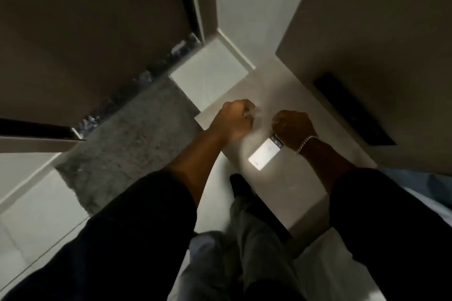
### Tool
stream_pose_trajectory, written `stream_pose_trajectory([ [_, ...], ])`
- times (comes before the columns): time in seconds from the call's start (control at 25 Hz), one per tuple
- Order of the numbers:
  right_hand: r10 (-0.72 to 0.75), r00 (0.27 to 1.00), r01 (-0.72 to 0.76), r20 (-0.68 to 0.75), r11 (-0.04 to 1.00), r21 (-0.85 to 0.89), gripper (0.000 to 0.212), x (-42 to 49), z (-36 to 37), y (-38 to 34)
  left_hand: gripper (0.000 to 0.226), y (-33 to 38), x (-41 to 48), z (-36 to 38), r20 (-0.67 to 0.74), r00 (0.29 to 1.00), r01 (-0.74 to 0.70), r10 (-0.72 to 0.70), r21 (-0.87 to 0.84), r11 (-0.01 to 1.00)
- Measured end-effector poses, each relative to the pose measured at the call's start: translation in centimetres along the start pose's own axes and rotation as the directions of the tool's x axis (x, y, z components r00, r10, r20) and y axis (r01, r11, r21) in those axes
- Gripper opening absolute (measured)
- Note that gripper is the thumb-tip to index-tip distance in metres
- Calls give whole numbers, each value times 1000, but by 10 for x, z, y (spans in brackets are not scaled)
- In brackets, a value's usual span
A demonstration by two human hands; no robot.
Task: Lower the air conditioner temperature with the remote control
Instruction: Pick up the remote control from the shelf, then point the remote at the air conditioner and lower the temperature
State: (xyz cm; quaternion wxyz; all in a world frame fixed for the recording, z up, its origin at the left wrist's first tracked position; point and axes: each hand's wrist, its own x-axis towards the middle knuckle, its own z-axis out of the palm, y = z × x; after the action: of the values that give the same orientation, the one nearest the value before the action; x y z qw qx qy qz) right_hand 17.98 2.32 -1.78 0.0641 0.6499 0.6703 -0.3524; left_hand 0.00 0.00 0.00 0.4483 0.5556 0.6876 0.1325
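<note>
A white remote control (265, 153) sticks out from under my right hand (293, 126), its lower end pointing back toward me and its small buttons near the palm. My right hand is curled around its upper part; a silver bracelet sits on that wrist. My left hand (233, 120) hovers a short way to the left, closed into a fist, slightly blurred, with nothing visible in it. Both hands are above a pale white surface (276, 90). No air conditioner is in view.
A long black flat object (352, 111) lies against the grey wall on the right. A grey rough mat (127, 137) covers the floor at the left, beside a dark door panel (85, 32). My legs and a dark shoe (241, 186) are below.
</note>
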Motion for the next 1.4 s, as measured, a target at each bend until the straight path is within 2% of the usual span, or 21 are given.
stream_pose_trajectory([
  [0.08, 71, 992, -67, 103, 997, -42, 29, 9, 31, 37, 25, -17, 20, 45, 75, 995, 68, -66, -29, 997],
  [0.16, 249, 945, -253, 213, 967, -8, 35, 9, 66, 70, 15, -38, 29, 90, 161, 977, 136, -141, 42, 990],
  [0.24, 363, 899, -415, 244, 885, 213, 39, 13, 92, 86, 16, -53, 39, 123, 182, 970, 150, -164, 84, 985],
  [0.32, 476, 848, -524, 233, 686, 505, 45, 22, 113, 86, 20, -60, 46, 144, 155, 975, 147, -158, 83, 986],
  [0.36, 523, 821, -543, 229, 593, 594, 49, 25, 123, 83, 22, -64, 49, 154, 140, 975, 164, -173, 72, 984],
  [0.4, 551, 808, -539, 209, 549, 639, 52, 27, 130, 80, 24, -65, 50, 160, 110, 975, 190, -195, 49, 980],
  [0.48, 556, 807, -530, 199, 533, 659, 54, 29, 138, 72, 28, -65, 51, 163, 94, 964, 248, -248, 19, 969],
  [0.56, 510, 828, -525, 235, 553, 647, 52, 30, 138, 63, 28, -72, 51, 153, 97, 946, 315, -310, -48, 948],
  [0.68, 424, 862, -495, 277, 593, 634, 49, 25, 128, 40, 24, -82, 36, 119, 94, 906, 423, -413, -276, 863],
  [0.76, 347, 900, -431, 262, 635, 641, 47, 18, 114, 5, 17, -81, 16, 80, 53, 880, 448, -472, -421, 789],
  [0.8, 314, 916, -398, 249, 640, 658, 45, 14, 105, -13, 20, -79, 8, 62, 28, 871, 445, -491, -471, 762],
  [0.88, 232, 951, -307, 204, 639, 705, 38, 4, 85, -57, 27, -73, -11, 16, -53, 871, 393, -488, -521, 758],
  [0.96, 135, 982, -189, 133, 676, 712, 33, -12, 62, -108, 24, -67, -37, -36, -138, 874, 326, -466, -544, 773],
  [1.04, 35, 997, -76, 72, 699, 711, 32, -29, 37, -159, 23, -57, -66, -89, -240, 874, 242, -422, -538, 808],
  [1.12, -74, 996, 21, 40, 677, 736, 35, -50, 11, -209, 21, -43, -101, -141, -345, 865, 144, -365, -527, 838],
  [1.28, -350, 936, 267, -45, 619, 738, 40, -111, -52, -328, 21, -9, -187, -260, -573, 779, -50, -256, -463, 885],
  [1.4, -536, 833, 457, -135, 530, 714, 34, -167, -108, -419, 23, 24, -255, -352, -724, 670, -180, -165, -374, 910],
])
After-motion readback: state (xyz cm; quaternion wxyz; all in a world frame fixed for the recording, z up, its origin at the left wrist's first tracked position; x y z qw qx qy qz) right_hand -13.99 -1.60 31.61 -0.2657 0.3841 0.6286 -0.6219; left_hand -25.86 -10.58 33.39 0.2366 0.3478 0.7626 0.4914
